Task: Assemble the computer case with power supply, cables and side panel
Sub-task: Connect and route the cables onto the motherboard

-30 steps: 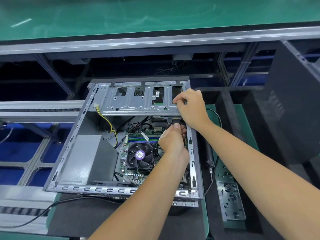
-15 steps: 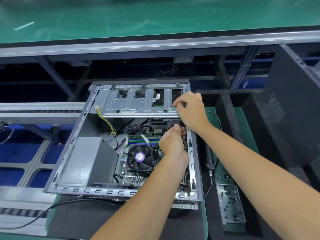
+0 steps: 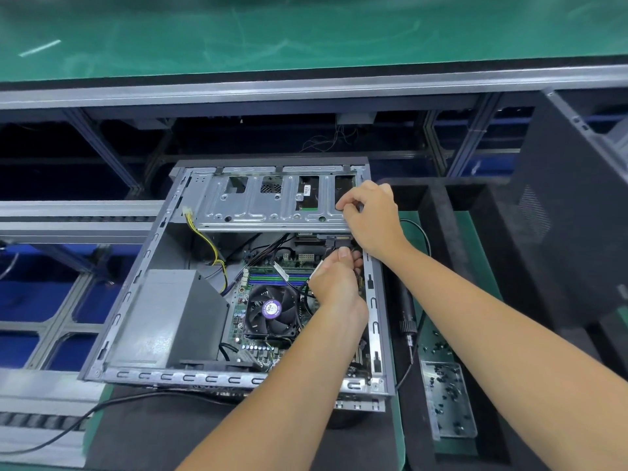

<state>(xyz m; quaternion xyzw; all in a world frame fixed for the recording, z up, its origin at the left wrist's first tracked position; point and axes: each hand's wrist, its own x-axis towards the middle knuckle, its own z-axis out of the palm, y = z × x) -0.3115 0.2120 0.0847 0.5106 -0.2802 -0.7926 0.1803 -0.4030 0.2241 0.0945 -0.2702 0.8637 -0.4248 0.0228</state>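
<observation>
The open grey computer case (image 3: 136, 290) lies on its side with the motherboard and its black CPU fan (image 3: 270, 311) showing. A grey power supply (image 3: 170, 317) sits in the case's left half. My left hand (image 3: 334, 280) pinches a black cable connector (image 3: 338, 244) just under the silver drive cage (image 3: 272, 212). My right hand (image 3: 370, 215) grips the right end of that cage, fingers curled over its edge. A yellow-black cable (image 3: 207, 243) hangs from the cage's left corner. The dark side panel (image 3: 571, 215) leans upright at the right.
An electric screwdriver (image 3: 407, 314) lies in a black foam channel right of the case. A clear tray of black screws (image 3: 445, 399) sits below it. A black cord (image 3: 85, 416) runs along the front left. A green conveyor (image 3: 306, 32) crosses the back.
Both hands have stayed at the cage's right end with only slight shifts. The view has dipped a little, so the case sits lower in the frame.
</observation>
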